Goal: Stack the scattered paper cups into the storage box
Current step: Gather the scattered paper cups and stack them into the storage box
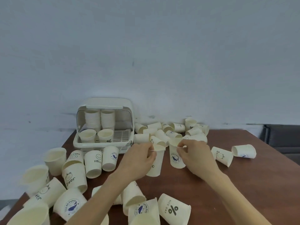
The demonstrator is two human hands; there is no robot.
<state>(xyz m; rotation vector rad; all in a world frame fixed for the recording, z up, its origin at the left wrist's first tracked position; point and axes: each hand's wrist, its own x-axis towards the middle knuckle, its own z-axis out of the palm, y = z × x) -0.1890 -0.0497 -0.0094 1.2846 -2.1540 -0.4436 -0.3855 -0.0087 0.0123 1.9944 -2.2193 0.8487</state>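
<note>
The left hand (138, 157) pinches the rim of an upright paper cup (155, 161) at table centre. The right hand (194, 154) pinches the rim of an upright whale-print cup (176, 157) just beside it. The storage box (103, 122) stands open against the wall, holding two tall cup stacks (99, 119) and two single cups. Loose cups lie scattered across the brown table (243, 184).

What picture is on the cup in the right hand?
A blue whale on the cream paper cup, head view.
</note>
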